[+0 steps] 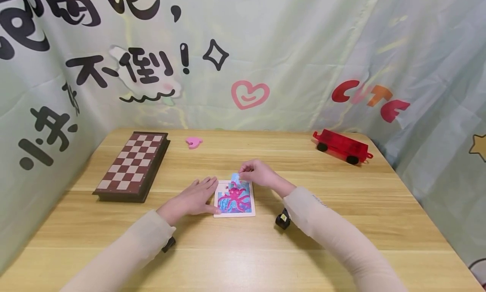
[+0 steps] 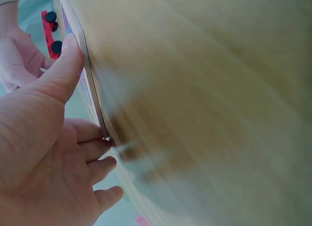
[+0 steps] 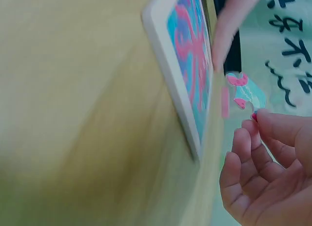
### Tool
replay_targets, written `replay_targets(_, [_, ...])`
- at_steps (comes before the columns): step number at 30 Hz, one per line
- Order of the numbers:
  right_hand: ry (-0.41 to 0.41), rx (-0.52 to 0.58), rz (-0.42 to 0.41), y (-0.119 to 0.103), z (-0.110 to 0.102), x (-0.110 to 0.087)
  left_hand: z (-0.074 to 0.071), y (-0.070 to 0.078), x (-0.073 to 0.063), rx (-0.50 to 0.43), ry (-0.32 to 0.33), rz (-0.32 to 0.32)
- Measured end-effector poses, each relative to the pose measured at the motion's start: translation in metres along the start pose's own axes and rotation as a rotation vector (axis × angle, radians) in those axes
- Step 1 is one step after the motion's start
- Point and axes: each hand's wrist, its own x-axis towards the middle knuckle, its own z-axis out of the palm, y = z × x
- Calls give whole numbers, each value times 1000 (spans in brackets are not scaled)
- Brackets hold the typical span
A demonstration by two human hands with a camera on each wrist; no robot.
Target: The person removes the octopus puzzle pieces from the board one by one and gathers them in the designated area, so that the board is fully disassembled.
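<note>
A small jigsaw puzzle tray (image 1: 244, 214) with a pale rim lies mid-table, showing a pink octopus on blue; a pale gap shows at its upper left. My right hand (image 1: 262, 173) pinches a light blue jigsaw piece (image 1: 235, 177) with pink marks between thumb and fingertips. In the right wrist view the jigsaw piece (image 3: 249, 92) is held up, apart from the tray. My left hand (image 1: 193, 198) rests at the tray's left side, fingers extended. In the left wrist view its thumb (image 2: 69, 62) lies on the rim and a fingertip touches the tray's edge.
A folded chessboard box (image 1: 130, 163) lies on the left of the wooden table (image 1: 235, 258). A pink flat piece (image 1: 194, 142) lies near the back edge. At the back right stands a red toy wagon (image 1: 341, 146) with black wheels. Printed cloth (image 1: 288, 51) hangs behind the table.
</note>
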Motion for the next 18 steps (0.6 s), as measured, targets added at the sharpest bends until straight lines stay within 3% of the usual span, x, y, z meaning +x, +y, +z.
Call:
replay_targets(9, [22, 16, 18, 23, -37, -20, 3, -2, 1, 14, 5, -6])
replay_targets(18, [49, -102, 56, 51, -55, -23, 3, -1, 1, 18, 2, -3])
